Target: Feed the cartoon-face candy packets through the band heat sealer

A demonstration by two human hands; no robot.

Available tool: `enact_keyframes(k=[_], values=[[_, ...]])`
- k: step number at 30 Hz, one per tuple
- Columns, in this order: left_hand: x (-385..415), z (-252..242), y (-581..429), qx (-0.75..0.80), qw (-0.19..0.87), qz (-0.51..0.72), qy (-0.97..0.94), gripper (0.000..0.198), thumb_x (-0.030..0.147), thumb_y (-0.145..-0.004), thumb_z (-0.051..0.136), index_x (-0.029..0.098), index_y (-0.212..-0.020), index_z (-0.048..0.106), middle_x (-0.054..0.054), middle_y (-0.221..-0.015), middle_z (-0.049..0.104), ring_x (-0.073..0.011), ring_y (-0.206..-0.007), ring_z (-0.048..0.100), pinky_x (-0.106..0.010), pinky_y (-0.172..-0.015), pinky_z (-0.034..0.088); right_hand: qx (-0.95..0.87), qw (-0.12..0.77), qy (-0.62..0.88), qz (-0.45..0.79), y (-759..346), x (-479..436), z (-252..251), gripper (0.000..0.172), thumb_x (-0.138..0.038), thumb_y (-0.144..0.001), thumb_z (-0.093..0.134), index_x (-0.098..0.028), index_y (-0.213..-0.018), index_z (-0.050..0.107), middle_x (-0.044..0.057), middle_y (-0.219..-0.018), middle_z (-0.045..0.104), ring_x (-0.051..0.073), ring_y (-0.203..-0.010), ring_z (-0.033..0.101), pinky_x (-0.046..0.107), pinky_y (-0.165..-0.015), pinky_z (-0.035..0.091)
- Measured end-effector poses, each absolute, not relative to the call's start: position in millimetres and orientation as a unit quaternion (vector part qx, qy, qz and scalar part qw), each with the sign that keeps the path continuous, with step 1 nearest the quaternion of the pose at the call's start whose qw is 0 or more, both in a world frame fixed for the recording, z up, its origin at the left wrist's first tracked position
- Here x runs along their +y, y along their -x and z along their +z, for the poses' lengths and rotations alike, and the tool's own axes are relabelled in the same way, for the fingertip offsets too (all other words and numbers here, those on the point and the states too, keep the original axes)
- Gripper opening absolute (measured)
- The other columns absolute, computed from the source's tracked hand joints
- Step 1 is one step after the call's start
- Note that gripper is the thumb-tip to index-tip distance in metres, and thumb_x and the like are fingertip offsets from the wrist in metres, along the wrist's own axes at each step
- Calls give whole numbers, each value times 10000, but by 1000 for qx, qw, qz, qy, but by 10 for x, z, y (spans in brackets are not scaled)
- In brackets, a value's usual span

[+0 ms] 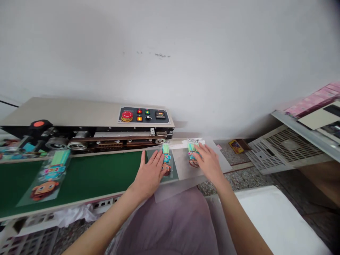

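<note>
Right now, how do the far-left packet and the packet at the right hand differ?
The far-left packet lies on the green belt; the right-hand packet lies on the grey surface beside it. The far-left packet is untouched; the right-hand packet is partly covered by the right hand. Both show a brown-haired cartoon head and green strips.

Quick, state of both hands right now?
Left hand: open, partly over the middle packet, no grip visible.
Right hand: open, partly over the rightmost packet, no grip visible.
</note>
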State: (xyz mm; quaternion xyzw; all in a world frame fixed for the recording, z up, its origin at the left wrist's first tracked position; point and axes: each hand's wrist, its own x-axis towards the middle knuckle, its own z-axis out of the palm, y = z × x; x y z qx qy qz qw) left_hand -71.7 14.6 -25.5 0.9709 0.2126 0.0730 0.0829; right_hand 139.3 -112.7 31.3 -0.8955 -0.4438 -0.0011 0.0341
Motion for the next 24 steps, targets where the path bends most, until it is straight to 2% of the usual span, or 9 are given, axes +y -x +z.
enact_keyframes(k=[2,5,9,12,15,17,21,24], values=[[135,-234,766,233,76,68,-967,578,415,-1074,213,109,-1522,412,-128,-1609,349,-300,-1513,303,-700,-1215,95,-396,-2,918,-9,-1465,-1155,219,518,-395,-1041,394,-180,-1505,474,132,-1599,397,341,-1472,334,541,-1165,290],[133,-225,905,271,52,79,-958,596,437,-1067,226,92,-1498,451,-140,-1598,368,-323,-1517,286,-706,-1207,127,-396,-39,917,-35,-1332,-1054,25,575,-445,-1040,397,-170,-1545,404,175,-1628,321,382,-1505,252,637,-1165,206],[182,-207,1169,319,-14,119,-940,570,383,-1060,250,71,-1476,482,-179,-1605,347,-359,-1519,267,-718,-1189,157,-440,-19,895,-69,-949,-779,-125,576,-470,-1021,452,-166,-1510,465,216,-1620,315,401,-1515,211,676,-1173,97],[219,-151,1263,320,-32,138,-937,526,344,-1048,292,87,-1440,532,-194,-1597,363,-370,-1512,281,-709,-1190,163,-477,26,877,-54,-756,-648,-108,569,-473,-1015,468,-200,-1514,461,203,-1612,342,398,-1505,245,676,-1168,126],[193,-73,1156,272,1,139,-952,484,330,-1048,312,131,-1406,570,-167,-1565,439,-337,-1498,327,-676,-1210,166,-483,59,872,-62,-750,-716,-27,577,-466,-1024,438,-214,-1542,412,167,-1606,372,390,-1492,278,673,-1163,162],[145,-26,985,229,37,132,-964,466,316,-1053,306,151,-1400,571,-147,-1549,471,-309,-1489,354,-656,-1219,168,-470,57,877,-83,-836,-847,44,526,-427,-1032,413,-204,-1504,473,152,-1589,407,390,-1480,299,668,-1161,172],[49,0,568,161,98,121,-975,473,301,-1065,278,153,-1462,490,-126,-1573,444,-281,-1505,324,-630,-1225,176,-480,39,872,-85,-1047,-1025,178,416,-300,-1031,378,-202,-1354,621,107,-1555,473,370,-1464,310,628,-1151,196],[3,-58,353,124,126,102,-979,504,355,-1071,282,152,-1514,412,-127,-1606,386,-286,-1516,298,-621,-1218,201,-510,46,857,-63,-1125,-922,225,408,-215,-1010,378,-202,-1325,638,105,-1409,618,320,-1331,449,532,-1117,269]])
